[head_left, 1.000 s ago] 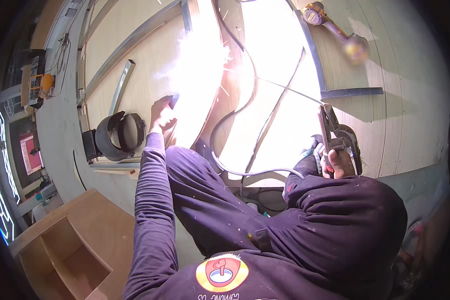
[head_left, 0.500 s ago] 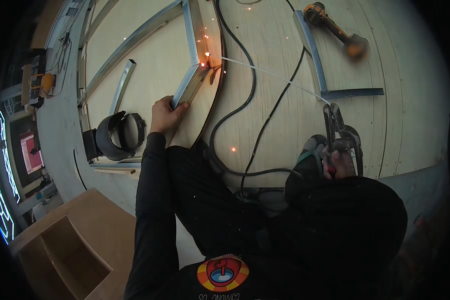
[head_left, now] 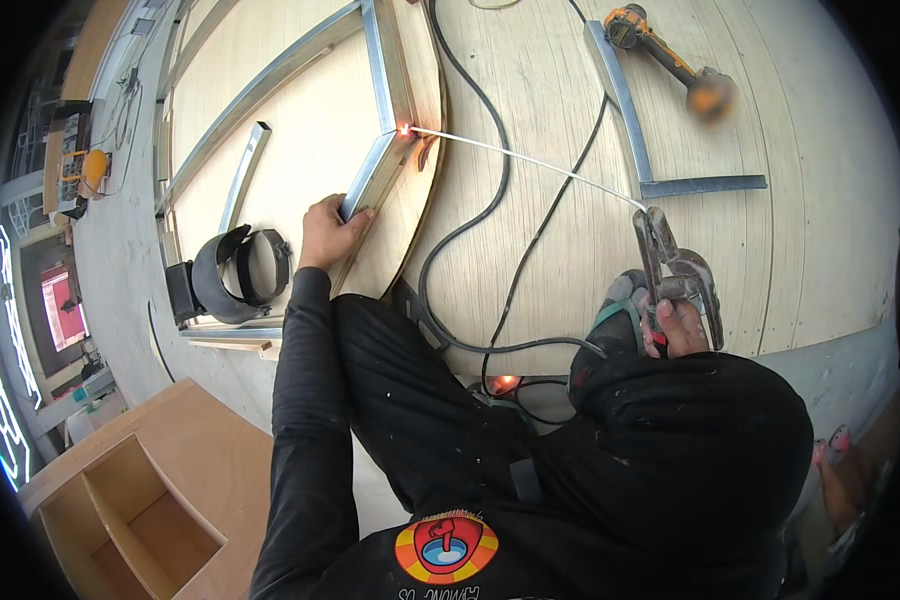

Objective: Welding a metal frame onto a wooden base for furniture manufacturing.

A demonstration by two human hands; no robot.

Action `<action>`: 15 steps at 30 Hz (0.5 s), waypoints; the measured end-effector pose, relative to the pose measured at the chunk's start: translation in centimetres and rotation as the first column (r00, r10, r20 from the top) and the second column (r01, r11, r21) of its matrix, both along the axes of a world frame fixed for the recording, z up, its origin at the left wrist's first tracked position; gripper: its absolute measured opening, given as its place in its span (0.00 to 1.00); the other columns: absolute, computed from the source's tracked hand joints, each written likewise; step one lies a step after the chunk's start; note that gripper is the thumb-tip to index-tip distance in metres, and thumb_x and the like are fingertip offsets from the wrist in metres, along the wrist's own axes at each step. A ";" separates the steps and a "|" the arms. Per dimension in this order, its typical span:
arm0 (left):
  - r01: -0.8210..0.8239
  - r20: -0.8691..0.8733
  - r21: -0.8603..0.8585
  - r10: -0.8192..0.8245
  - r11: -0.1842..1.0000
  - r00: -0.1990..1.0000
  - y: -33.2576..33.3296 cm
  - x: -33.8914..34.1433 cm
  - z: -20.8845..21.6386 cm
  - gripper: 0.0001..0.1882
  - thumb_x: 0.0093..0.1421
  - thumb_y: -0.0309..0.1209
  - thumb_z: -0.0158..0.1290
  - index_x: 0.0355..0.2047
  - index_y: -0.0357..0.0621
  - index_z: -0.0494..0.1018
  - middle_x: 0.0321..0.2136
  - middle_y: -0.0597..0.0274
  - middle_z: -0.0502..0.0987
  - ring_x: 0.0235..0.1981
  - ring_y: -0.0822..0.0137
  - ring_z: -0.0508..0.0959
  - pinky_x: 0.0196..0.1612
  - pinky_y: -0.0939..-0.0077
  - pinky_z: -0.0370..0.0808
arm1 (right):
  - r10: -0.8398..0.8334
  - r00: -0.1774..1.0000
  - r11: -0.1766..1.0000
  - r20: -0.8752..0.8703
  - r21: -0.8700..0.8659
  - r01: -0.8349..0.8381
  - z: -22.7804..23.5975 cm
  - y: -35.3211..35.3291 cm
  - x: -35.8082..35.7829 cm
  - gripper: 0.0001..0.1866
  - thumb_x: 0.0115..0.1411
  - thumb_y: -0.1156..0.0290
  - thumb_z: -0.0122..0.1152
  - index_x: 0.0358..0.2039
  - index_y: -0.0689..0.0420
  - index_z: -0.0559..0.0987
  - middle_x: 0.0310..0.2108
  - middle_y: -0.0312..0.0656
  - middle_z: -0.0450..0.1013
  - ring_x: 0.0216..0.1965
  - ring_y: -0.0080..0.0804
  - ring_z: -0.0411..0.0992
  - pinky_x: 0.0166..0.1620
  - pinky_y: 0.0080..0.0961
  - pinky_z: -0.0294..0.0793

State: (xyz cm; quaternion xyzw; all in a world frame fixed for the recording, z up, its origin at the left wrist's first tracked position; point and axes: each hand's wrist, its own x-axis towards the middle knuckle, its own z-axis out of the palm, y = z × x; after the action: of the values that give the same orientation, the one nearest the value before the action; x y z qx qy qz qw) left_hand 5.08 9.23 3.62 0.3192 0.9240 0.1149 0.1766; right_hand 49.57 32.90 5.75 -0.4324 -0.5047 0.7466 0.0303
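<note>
Noted nearest, at lower centre: black trousers (head_left: 400,360) and, to their right, a sandalled foot (head_left: 620,312) on the pale wooden surface (head_left: 810,250). Holds an electrode holder (head_left: 655,237) in the right hand (head_left: 680,325), right of centre, fingers wrapped round the handle. Clamped at its tip: a white rod (head_left: 550,166), slanting up and left to the glowing joint (head_left: 404,130) at upper centre. Contact between rod and joint not confirmed, the glow masking the tip.

Grips the short steel tube (head_left: 375,172) with the left hand (head_left: 331,235), left of centre, fingers curled closely over the lower end. Forms an angle at the joint with the longer steel tube (head_left: 385,65) above, over a round-edged board (head_left: 415,205).

Changed within the last second: white glare gone, flying sparks no longer seen, only a small red glow left at the joint. Seen newly: an orange glow (head_left: 506,383) below the surface edge. Judged a break in the arc, with metal hot and joint visible for checking.

Recorded farther out: dark welding helmet (head_left: 220,285), left; orange-and-black power tool (head_left: 670,60), upper right; wooden box (head_left: 200,440), lower left.
</note>
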 end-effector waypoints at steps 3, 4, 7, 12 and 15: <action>0.003 -0.010 -0.012 -0.003 1.000 1.000 -0.1 0.0 0.1 0.21 0.48 0.43 0.64 0.30 0.35 0.80 0.18 0.48 0.76 0.20 0.54 0.77 0.28 0.65 0.73 | 0.015 1.000 1.000 -0.003 -0.010 -0.015 0.2 0.1 -0.2 0.27 0.66 0.45 0.50 0.41 0.62 0.73 0.21 0.37 0.68 0.17 0.20 0.62 0.21 0.19 0.60; 0.007 -0.010 -0.005 -0.007 1.000 1.000 0.0 0.0 0.0 0.20 0.48 0.43 0.64 0.30 0.35 0.80 0.18 0.48 0.76 0.20 0.54 0.76 0.28 0.65 0.73 | 0.010 1.000 1.000 -0.006 -0.023 -0.010 0.1 0.1 -0.2 0.28 0.66 0.45 0.51 0.41 0.62 0.73 0.21 0.37 0.68 0.17 0.20 0.62 0.21 0.19 0.60; 0.020 -0.014 -0.004 -0.020 1.000 1.000 0.2 0.0 0.0 0.20 0.48 0.43 0.64 0.30 0.35 0.80 0.18 0.48 0.76 0.19 0.54 0.76 0.28 0.65 0.72 | 0.000 1.000 1.000 0.002 -0.025 0.000 0.4 0.0 -0.1 0.28 0.65 0.44 0.51 0.41 0.62 0.73 0.21 0.37 0.68 0.17 0.19 0.62 0.21 0.19 0.60; 0.023 -0.019 -0.002 -0.023 1.000 1.000 0.1 0.0 -0.1 0.20 0.47 0.43 0.64 0.30 0.35 0.80 0.18 0.47 0.76 0.19 0.53 0.76 0.28 0.65 0.72 | -0.012 1.000 1.000 0.029 -0.005 0.012 0.5 0.0 -0.2 0.28 0.65 0.44 0.51 0.41 0.62 0.73 0.22 0.37 0.68 0.17 0.19 0.62 0.21 0.19 0.60; 0.018 -0.010 -0.010 -0.018 1.000 1.000 0.1 0.0 -0.1 0.21 0.47 0.43 0.64 0.30 0.35 0.80 0.18 0.47 0.76 0.20 0.53 0.76 0.28 0.64 0.73 | 0.007 1.000 1.000 0.010 -0.007 -0.007 0.5 0.2 -0.4 0.28 0.65 0.43 0.51 0.41 0.62 0.72 0.21 0.37 0.68 0.17 0.19 0.62 0.21 0.18 0.60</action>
State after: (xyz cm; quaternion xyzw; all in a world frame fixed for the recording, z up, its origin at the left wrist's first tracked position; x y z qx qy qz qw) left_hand 5.05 9.34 3.55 0.3271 0.9225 0.1072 0.1748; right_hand 49.14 33.07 6.29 -0.4345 -0.5036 0.7463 0.0236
